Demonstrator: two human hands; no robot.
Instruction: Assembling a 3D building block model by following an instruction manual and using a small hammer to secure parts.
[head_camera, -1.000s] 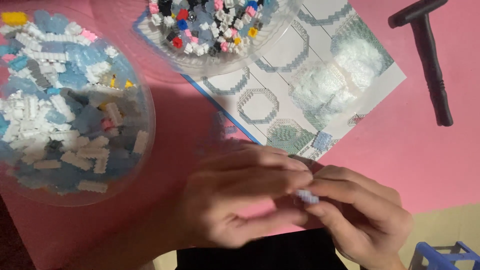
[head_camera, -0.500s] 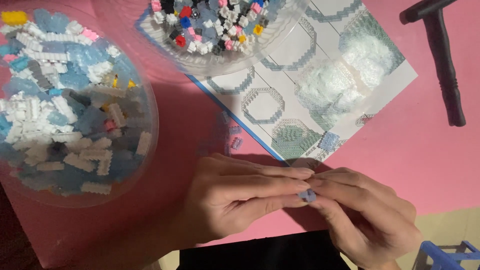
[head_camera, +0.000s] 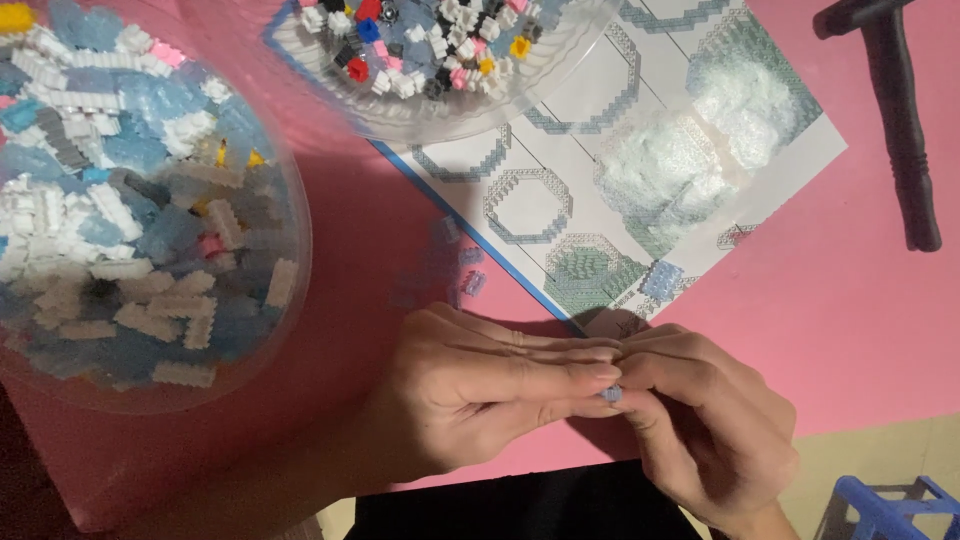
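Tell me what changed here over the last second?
Very little. Both hands, left and right, crept slightly toward the lower right, fingertips pressed together on a tiny pale brick throughout. Nothing was picked up or let go. The two clear bowls of bricks, the instruction sheet and the black tool kept their places.

Against the view a second ago, both hands sit a little lower and nearer the frame's six o'clock edge. The left hand (head_camera: 480, 390) is no longer blurred; its fingers lie straight, pointing toward three o'clock. The right hand (head_camera: 705, 430) has closed in against those fingertips, and the tiny pale blue brick (head_camera: 611, 394) is pinched tighter between them, showing less.
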